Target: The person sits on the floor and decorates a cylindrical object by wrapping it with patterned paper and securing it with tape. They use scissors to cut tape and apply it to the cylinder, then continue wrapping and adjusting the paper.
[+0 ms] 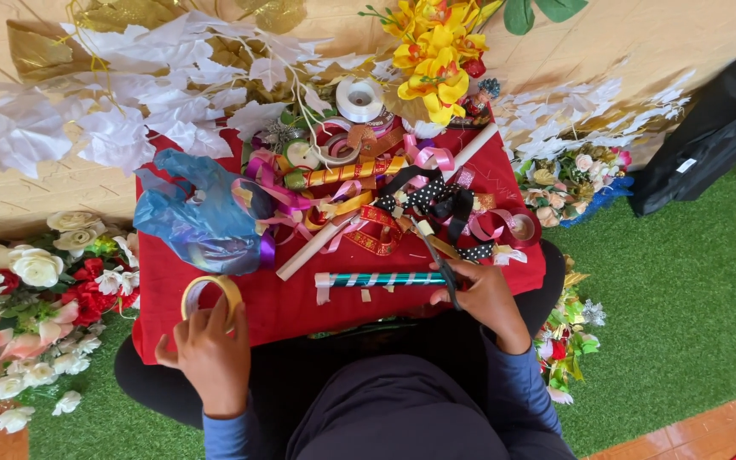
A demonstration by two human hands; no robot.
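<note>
Head view down onto a red cloth (215,298) spread over the person's lap, w/ craft bits piled at its 12 o'clock half. Left hand (208,347), at 7 o'clock, has fingers curled on a yellow tape roll (211,294) standing on edge; palm side hidden, so how firm the grip is can't be told. Right hand (485,296), at 4 o'clock, is closed round black scissors (436,255), handles buried in the fist, blades pointing to 11 o'clock. It also touches the right end of a teal striped stick (385,278) lying across the cloth's middle; whether it grips it is unclear. Ribbon tangle (359,200) overlaps too much to sort. Blue plastic bag (198,213) sits at 10 o'clock. Bare cloth lies btwn the hands. White and red flowers (36,281) crowd the left edge, cut off by frame; green turf (683,298) lies open at 3 o'clock.
</note>
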